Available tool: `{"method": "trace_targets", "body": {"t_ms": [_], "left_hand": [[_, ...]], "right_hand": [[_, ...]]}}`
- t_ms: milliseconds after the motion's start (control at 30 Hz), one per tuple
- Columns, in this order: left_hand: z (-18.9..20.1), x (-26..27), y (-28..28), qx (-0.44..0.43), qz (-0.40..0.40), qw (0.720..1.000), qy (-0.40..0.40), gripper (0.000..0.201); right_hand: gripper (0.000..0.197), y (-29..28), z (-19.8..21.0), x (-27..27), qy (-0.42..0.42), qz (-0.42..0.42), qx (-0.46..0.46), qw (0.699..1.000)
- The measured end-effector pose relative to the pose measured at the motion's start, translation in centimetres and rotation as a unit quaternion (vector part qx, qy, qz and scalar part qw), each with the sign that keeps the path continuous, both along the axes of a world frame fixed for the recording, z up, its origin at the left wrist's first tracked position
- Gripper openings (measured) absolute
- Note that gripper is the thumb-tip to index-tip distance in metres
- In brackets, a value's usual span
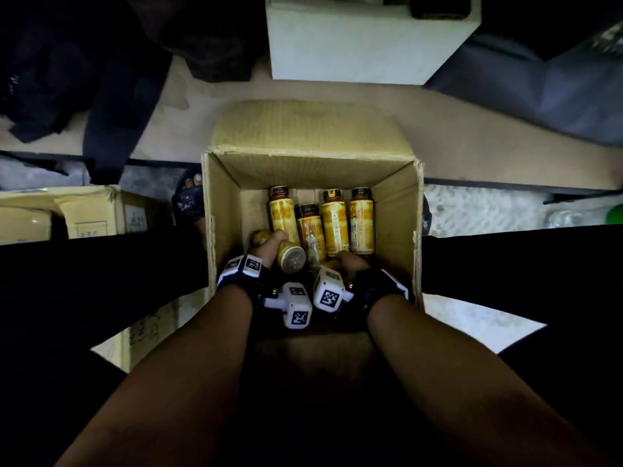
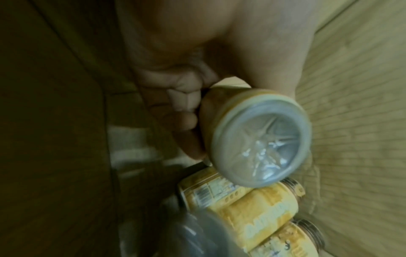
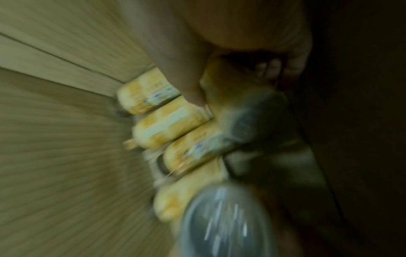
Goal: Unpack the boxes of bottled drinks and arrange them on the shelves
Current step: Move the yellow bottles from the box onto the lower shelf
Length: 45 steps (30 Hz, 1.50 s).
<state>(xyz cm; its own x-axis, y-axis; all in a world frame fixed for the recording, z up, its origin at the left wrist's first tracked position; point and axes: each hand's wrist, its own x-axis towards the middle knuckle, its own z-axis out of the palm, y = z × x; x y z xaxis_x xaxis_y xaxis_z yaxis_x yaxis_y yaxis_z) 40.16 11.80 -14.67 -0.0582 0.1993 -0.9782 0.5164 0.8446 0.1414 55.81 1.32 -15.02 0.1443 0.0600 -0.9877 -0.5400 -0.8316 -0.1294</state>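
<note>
Open carton (image 1: 397,210): centre of the head view, between the person's legs; flaps folded out; holds the remaining stock.
Second carton (image 1: 91,214): at 9 o'clock from the open carton, beside it on the floor; contents not visible.
White block (image 1: 367,38): at 12 o'clock, well beyond the open carton; whether it belongs to the shelves cannot be told.
Loose bottles (image 1: 334,224): four counted, lying side by side on the carton floor with caps toward 12 o'clock; yellow labels, dark caps.
Left hand (image 1: 269,251): inside the carton at 7 o'clock; fingers (image 2: 186,104) curled round a left-hand bottle (image 2: 261,142) held base toward the wrist; grip closed and firm; a further yellow shape shows at 9 o'clock of this hand, identity unclear.
Right hand (image 1: 352,264): inside the carton at 5 o'clock; right wrist view is blurred, yet the fingers (image 3: 270,67) wrap a right-hand bottle (image 3: 239,104); grip closed on it.
Bottle count: six certain; four loose, two in hand; possibly a seventh.
Step in hand: extraction, one bottle per hand.
Next move, judged: lift both straight up past the carton walls; turn upright; carry to the shelves, which are not identifiable here.
Remaining work, judged: carton nearly emptied; second carton still to be handled.
</note>
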Motion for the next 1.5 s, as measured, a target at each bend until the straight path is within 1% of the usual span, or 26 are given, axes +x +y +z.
{"method": "trace_targets", "body": {"t_ms": [67, 100, 167, 267, 333, 367, 433, 467, 500, 567, 600, 633, 700, 733, 800, 867, 933, 1000, 1067, 1133, 1200, 1267, 1333, 1367, 1433, 1500], "left_hand": [[1.5, 0.2, 0.0, 0.019, -0.011, 1.0, -0.011, 0.044], [1.6, 0.2, -0.1, 0.033, -0.013, 0.999, -0.016, 0.044], [3.2, 0.6, -0.2, 0.039, -0.01, 0.998, -0.039, 0.05], [4.5, 1.0, -0.4, 0.036, -0.029, 0.994, -0.101, 0.069], [5.0, 1.2, -0.3, 0.04, -0.053, 0.99, -0.122, 0.093], [5.9, 1.4, -0.1, 0.05, -0.058, 0.988, -0.135, 0.093], [8.4, 1.8, 0.2, 0.077, -0.066, 0.982, -0.159, 0.082], [10.8, 2.0, 0.1, 0.099, -0.067, 0.978, -0.173, 0.077], [12.4, 2.4, 0.2, 0.13, -0.061, 0.972, -0.187, 0.074], [15.4, 3.0, 0.6, 0.212, -0.049, 0.95, -0.223, 0.065], [16.9, 3.3, 0.7, 0.246, -0.044, 0.938, -0.24, 0.059], [18.3, 3.7, 0.8, 0.277, -0.038, 0.925, -0.259, 0.053], [21.4, 4.6, 0.7, 0.32, -0.038, 0.898, -0.301, 0.043], [22.9, 5.1, 0.5, 0.335, -0.041, 0.884, -0.324, 0.039], [25.6, 6.3, 0.1, 0.36, -0.047, 0.854, -0.374, 0.036], [28.6, 7.7, -0.4, 0.388, -0.071, 0.821, -0.413, 0.041], [32.2, 9.3, -0.6, 0.433, -0.122, 0.784, -0.427, 0.045], [36.3, 11.0, -0.4, 0.482, -0.172, 0.74, -0.436, 0.046], [40.9, 12.9, -0.2, 0.528, -0.218, 0.69, -0.445, 0.05], [45.3, 14.8, 0.0, 0.562, -0.252, 0.647, -0.45, 0.053], [48.9, 16.9, 0.4, 0.602, -0.264, 0.606, -0.448, 0.059], [51.8, 18.9, 0.7, 0.638, -0.265, 0.575, -0.439, 0.064], [53.6, 20.9, 1.2, 0.652, -0.257, 0.568, -0.431, 0.065], [54.1, 21.8, 1.5, 0.653, -0.252, 0.574, -0.426, 0.064], [54.2, 23.6, 2.3, 0.651, -0.248, 0.591, -0.407, 0.067], [53.7, 25.1, 3.0, 0.645, -0.253, 0.608, -0.387, 0.069]], "right_hand": [[0.046, 0.5, 1.8, -0.4, -0.009, -0.013, 0.016, 1.0], [0.047, 0.8, 2.9, -0.4, -0.017, -0.017, 0.024, 0.999], [0.047, 1.4, 5.5, -0.3, -0.026, -0.022, 0.051, 0.998], [0.038, 2.5, 8.4, -0.3, -0.034, -0.036, 0.097, 0.994], [0.035, 3.4, 10.6, -0.7, -0.003, -0.054, 0.116, 0.992], [0.033, 3.8, 11.4, -0.8, 0.011, -0.063, 0.139, 0.988], [0.03, 4.0, 13.7, -0.6, 0.019, -0.059, 0.169, 0.984], [0.031, 4.1, 14.8, -0.3, 0.021, -0.065, 0.188, 0.98], [0.037, 4.1, 15.7, 0.1, 0.028, -0.074, 0.205, 0.975], [0.057, 4.0, 17.9, 0.7, 0.031, -0.074, 0.247, 0.966], [0.058, 4.0, 19.0, 1.0, 0.022, -0.073, 0.279, 0.957], [0.051, 3.8, 20.0, 1.2, 0.005, -0.069, 0.315, 0.946], [0.028, 3.3, 22.6, 1.8, -0.045, -0.049, 0.381, 0.922], [0.025, 2.8, 24.1, 2.2, -0.066, -0.031, 0.413, 0.908], [0.027, 1.7, 26.9, 3.3, -0.111, -0.005, 0.47, 0.875], [0.033, 0.7, 29.8, 4.9, -0.172, 0.011, 0.513, 0.841], [0.039, -0.2, 33.1, 6.6, -0.226, 0.019, 0.543, 0.808], [0.052, -1.1, 36.7, 8.5, -0.27, 0.019, 0.566, 0.779], [0.058, -1.8, 40.2, 10.6, -0.313, 0.02, 0.585, 0.748], [0.058, -2.3, 43.8, 12.4, -0.35, 0.019, 0.605, 0.715], [0.056, -2.2, 46.9, 14.1, -0.378, 0.002, 0.624, 0.684], [0.052, -1.7, 49.6, 15.7, -0.406, -0.011, 0.635, 0.657], [0.053, -0.9, 51.5, 17.3, -0.434, -0.013, 0.632, 0.642], [0.055, -0.4, 52.2, 18.1, -0.448, -0.012, 0.625, 0.639], [0.059, 0.8, 52.8, 19.4, -0.477, -0.004, 0.6, 0.643], [0.064, 1.8, 52.6, 20.4, -0.5, 0.014, 0.563, 0.658]]}}
